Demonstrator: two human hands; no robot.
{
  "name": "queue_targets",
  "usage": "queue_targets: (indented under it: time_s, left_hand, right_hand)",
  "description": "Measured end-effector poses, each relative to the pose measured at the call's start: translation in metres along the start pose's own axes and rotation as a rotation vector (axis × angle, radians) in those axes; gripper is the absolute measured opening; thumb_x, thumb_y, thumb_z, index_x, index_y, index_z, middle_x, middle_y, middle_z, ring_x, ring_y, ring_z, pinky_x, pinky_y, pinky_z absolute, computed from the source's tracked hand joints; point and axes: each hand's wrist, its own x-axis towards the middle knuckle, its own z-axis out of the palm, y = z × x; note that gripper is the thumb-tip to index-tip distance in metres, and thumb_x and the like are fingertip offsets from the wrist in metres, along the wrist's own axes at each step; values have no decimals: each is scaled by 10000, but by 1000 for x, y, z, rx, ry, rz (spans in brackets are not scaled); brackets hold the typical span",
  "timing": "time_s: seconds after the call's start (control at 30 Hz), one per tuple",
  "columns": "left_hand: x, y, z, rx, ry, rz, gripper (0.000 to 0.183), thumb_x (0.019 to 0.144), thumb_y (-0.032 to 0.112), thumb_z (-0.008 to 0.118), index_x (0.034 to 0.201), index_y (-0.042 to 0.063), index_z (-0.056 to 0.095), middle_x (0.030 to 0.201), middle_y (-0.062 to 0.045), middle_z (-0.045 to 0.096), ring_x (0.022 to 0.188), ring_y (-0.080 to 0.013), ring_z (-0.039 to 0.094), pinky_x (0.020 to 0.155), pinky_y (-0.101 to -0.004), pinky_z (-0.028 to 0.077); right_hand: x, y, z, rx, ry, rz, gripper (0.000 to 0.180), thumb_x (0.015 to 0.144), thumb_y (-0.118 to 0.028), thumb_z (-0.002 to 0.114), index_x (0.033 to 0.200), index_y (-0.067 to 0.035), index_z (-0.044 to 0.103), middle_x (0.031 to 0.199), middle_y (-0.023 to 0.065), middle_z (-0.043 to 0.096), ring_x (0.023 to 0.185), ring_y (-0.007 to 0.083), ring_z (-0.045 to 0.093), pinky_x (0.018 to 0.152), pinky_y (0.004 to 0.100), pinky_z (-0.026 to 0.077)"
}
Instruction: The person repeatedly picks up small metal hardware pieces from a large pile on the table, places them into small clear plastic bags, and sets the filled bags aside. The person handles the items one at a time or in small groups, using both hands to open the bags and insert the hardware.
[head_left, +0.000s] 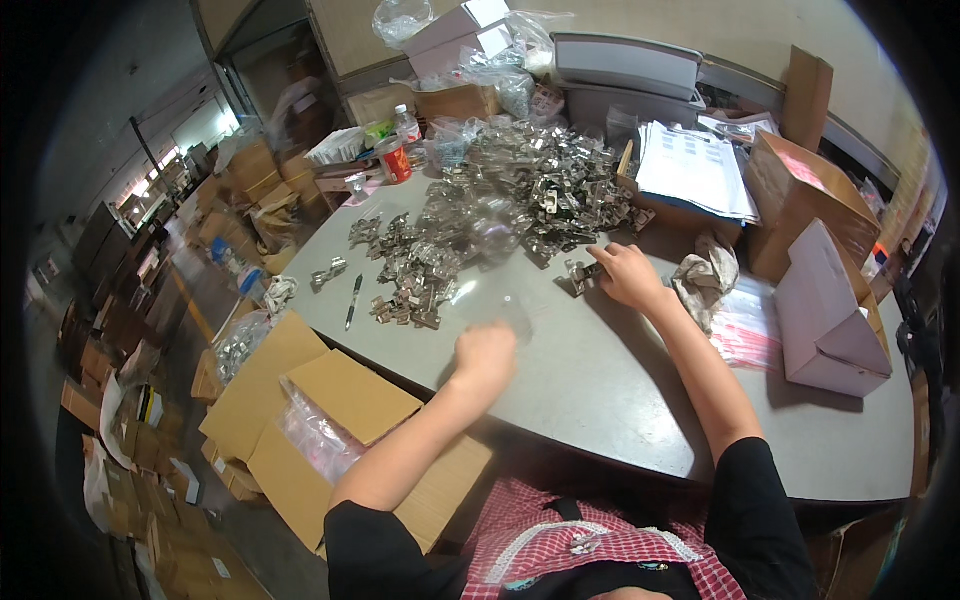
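Observation:
My left hand (486, 358) is closed into a fist over the near part of the grey tabletop (585, 382). From it a clear plastic bag (510, 300) spreads upward, blurred by motion. My right hand (628, 276) has its fingers on a small metal hinge part (579, 277) at the near right side of the pile; the fingertips' grip is partly hidden. A big heap of metal hinge parts (551, 180) covers the far middle of the table, and a lower spread of them (416, 274) reaches towards my left hand.
An open cardboard box (352, 397) with plastic bags inside stands at the table's near left edge. A pen (353, 302) lies left of the parts. To the right are a crumpled cloth (705, 277), flat plastic bags (746, 322), a white carton (825, 322) and papers (690, 169) on a box.

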Motion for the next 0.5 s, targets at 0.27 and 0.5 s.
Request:
queue_targets:
  time_s: [0.27,0.5]
  left_hand:
    - [4,-4,-7,-23,-48,-36,80,785,97,697,836,88,758,846,-107,764,810,-283,771,676,-393,610]
    - [5,-15,3,-118,163,50,51,681,37,640,678,36,691,688,-192,707,641,-357,734,565,-431,587]
  right_hand:
    - [11,-28,-18,576,-286,149,384,895,-217,654,1218,-18,593,892,222,732,895,412,700,811,498,532]
    - [7,-23,-17,214,-307,167,422,913,-328,655,1180,-3,636,1032,248,719,977,415,691,849,481,551]
